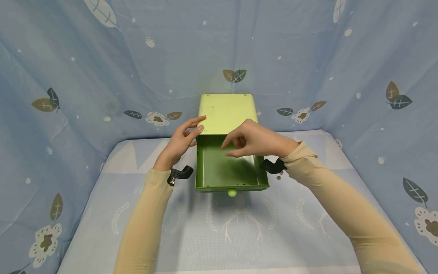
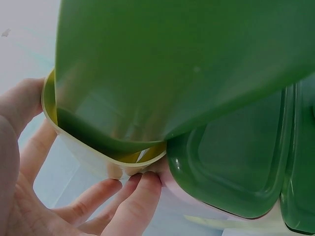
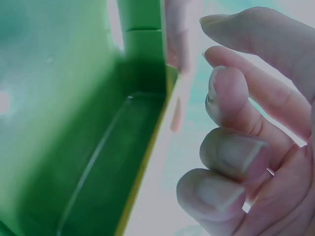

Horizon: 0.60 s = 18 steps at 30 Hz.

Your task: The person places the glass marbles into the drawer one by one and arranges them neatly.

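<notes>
A small drawer cabinet with a pale yellow-green casing [image 1: 227,110] stands at the back of the table. Its dark green top drawer [image 1: 222,173] is pulled out toward me and has a round light-green knob [image 1: 232,193]. My left hand [image 1: 179,142] rests against the casing's left side, its fingers fairly straight and fingertips touching the casing. Above the drawer hovers my right hand [image 1: 254,139], thumb and index finger apart, the other fingers loosely curled, with nothing visible between them. The left wrist view shows other green drawer fronts [image 2: 231,162] beside the pulled-out drawer.
Small round metal pieces [image 1: 278,177] lie on the table right of the drawer, partly behind the right wrist strap [image 1: 273,166]. A pale patterned cloth [image 1: 239,236] covers the table. Blue curtains [image 1: 164,57] hang at the back and both sides.
</notes>
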Tool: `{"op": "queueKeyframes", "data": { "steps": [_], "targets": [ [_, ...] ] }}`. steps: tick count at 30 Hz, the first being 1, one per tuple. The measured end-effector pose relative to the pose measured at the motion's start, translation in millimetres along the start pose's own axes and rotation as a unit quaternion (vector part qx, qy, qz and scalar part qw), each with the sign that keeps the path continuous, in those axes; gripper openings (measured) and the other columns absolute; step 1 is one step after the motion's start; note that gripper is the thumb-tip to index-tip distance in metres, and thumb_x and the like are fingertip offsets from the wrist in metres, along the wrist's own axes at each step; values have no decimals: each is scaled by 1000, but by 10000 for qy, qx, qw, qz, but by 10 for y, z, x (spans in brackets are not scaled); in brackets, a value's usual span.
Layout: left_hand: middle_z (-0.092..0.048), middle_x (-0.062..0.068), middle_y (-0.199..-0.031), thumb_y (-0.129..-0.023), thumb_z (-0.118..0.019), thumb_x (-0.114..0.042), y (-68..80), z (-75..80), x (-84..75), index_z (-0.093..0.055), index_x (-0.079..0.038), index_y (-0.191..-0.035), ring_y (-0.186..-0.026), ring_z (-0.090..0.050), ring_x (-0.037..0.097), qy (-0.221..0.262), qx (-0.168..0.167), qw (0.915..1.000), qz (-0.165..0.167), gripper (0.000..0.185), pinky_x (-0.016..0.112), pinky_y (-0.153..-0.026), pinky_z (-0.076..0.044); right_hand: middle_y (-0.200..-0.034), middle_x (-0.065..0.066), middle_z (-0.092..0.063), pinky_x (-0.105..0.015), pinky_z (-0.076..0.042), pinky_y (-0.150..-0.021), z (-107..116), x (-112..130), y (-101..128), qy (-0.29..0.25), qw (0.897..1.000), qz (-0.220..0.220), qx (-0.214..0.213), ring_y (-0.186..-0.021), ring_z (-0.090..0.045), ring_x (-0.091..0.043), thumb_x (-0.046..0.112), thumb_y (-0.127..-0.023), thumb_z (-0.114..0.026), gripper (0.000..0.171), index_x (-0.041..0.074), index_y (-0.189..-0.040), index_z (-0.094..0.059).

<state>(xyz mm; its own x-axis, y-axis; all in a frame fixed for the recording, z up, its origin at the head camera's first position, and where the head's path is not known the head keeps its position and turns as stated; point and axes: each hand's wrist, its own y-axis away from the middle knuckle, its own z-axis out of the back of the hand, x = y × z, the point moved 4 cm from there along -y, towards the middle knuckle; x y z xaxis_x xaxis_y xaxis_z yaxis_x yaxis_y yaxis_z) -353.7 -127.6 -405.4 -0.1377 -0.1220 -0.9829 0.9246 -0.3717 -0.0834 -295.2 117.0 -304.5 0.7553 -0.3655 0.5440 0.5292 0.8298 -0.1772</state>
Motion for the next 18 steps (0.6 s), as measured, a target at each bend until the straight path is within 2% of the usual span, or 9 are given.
{"op": "queueKeyframes", "data": {
  "steps": [12, 18],
  "targets": [
    [-40, 10, -160, -114, -63, -42, 0, 1, 11, -56, -33, -163, -141, -52, 31, 58, -7, 10000, 17, 50, 66, -119, -42, -66, 13, -56, -27, -45, -55, 251, 162, 219, 69, 9954, 120, -947, -54, -48, -8, 11, -95, -89, 10, 14, -104, -86],
    [-40, 11, -160, -114, -63, -44, 6, 5, 9, -55, -34, -163, -143, -51, 31, 6, -2, 10000, 2, 51, 66, -120, -42, -66, 17, -59, -24, -41, -50, 350, 189, 336, 94, 9876, 392, -1518, -51, -46, -8, 5, -91, -91, 16, 14, -104, -87]
  ]
}}
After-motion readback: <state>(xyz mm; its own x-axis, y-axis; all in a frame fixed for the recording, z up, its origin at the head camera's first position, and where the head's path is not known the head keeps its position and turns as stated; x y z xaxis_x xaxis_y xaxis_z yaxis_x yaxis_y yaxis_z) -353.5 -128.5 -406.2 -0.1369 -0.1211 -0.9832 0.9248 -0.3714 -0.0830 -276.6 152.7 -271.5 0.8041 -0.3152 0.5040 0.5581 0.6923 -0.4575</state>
